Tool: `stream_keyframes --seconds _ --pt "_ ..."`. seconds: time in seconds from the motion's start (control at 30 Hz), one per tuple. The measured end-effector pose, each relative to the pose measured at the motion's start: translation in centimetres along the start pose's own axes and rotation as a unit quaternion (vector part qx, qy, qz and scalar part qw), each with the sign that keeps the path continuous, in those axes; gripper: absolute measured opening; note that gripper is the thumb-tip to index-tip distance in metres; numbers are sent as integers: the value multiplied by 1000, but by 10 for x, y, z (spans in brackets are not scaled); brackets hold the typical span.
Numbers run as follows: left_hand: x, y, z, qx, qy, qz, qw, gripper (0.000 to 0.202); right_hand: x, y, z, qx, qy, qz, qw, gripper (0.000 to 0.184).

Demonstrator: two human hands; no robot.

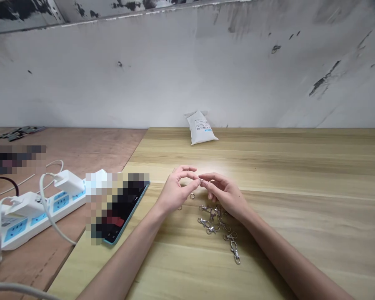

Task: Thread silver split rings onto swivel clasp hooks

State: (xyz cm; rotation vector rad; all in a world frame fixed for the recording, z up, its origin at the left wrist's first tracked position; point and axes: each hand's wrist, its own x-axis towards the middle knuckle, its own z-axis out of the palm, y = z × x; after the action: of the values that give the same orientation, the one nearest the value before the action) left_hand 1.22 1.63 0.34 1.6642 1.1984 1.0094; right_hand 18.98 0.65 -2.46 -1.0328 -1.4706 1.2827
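A pale wood table point(300, 166) with streaked grain fills the middle and right of the frame; a browner board point(112, 143) adjoins it on the left. Behind them, across the upper half, stands a grey-white wall point(162, 83), scuffed and chipped, with dark peeling patches along the top left. A white power strip point(46, 214) with blue socket panels lies at left, bearing white chargers point(69, 182) and cables. A phone point(125, 221), partly blurred out, lies left of centre.

The packet point(201, 128) at upper centre, near the wall, carries a barcode, dark print and a small blue block; the print is too small to read.

Both forearms rise from the bottom edge and converge at the centre. The left hand point(177, 189) and right hand point(228, 193) meet fingertip to fingertip, each in a narrow pinch of thumb and forefinger on a small metal piece point(201, 181), its shape mostly hidden. Two rings point(192, 198) lie beside the left hand, and silver clasps point(213, 229) are scattered below the right, centre-right of the frame.
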Motion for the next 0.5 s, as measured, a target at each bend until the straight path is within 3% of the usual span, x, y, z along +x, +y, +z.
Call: stream_keyframes --seconds 0.2,0.33,0.43,0.5 --pt "-1 2 2 -20 -7 -12 1000 12 -2 -2 4 -101 45 -73 991 23" --pt "-3 3 3 41 7 11 999 10 -3 -1 3 -152 63 -106 981 19" --pt "-3 -1 1 146 28 110 983 12 -4 0 2 -166 47 -110 979 16" --pt "-3 -4 -1 226 34 209 951 19 -5 0 1 -164 36 -107 980 15"
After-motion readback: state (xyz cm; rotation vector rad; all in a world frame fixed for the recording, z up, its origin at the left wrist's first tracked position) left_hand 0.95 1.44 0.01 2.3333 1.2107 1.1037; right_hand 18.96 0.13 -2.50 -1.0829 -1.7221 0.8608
